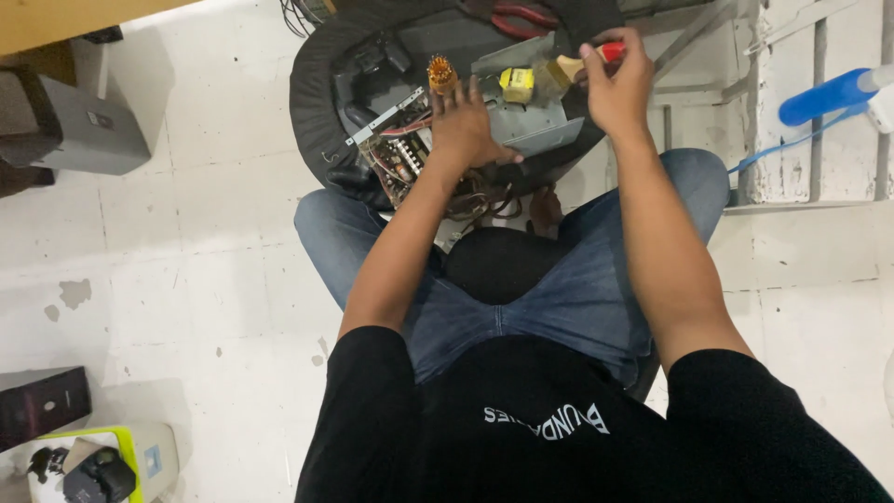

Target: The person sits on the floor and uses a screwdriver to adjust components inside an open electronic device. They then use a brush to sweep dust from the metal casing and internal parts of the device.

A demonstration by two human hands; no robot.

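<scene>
I sit on the floor with an opened electronic unit (521, 126) in a grey metal chassis in front of my knees. My left hand (468, 126) lies flat on it, fingers spread, beside a copper-wound coil (440, 73) and a circuit board with red wires (402, 154). My right hand (615, 79) is closed around a small brush with a red handle (587, 61), its bristle end near a yellow transformer (518, 84).
The unit rests on a round black bag (321, 84) holding red-handled pliers (521, 19). A grey box (88, 126) stands at left, a white metal frame (810, 112) and a blue tool (829, 95) at right, small devices (93, 470) at lower left.
</scene>
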